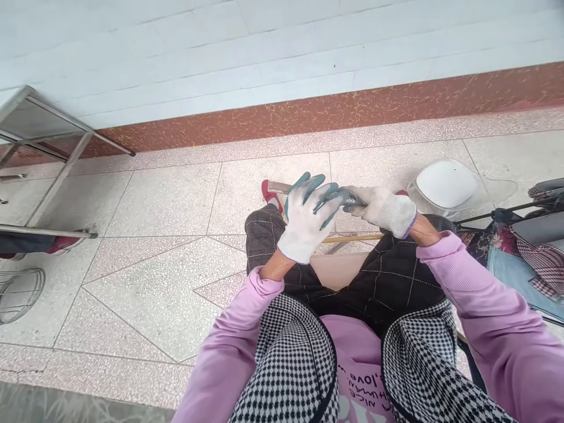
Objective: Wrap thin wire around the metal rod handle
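Observation:
My left hand [308,214] wears a white knit glove with teal-coated fingers. Its fingers are spread and slightly bent, in front of my lap, and their tips come close to what my right hand holds. My right hand [379,207], gloved as well, is closed around a dark grey, shiny object [353,202] whose kind I cannot make out. A flat brownish strip, like a wooden handle [278,187], sticks out to the left behind my left hand. How it joins the grey object is hidden.
To the right stand a white-topped stool [447,183] and a frame with patterned and denim cloth [511,247]. A metal-framed table [66,158] is at left, with another person's red shoe [64,244] and a wire rack [22,294]. Ahead runs a wall [220,64].

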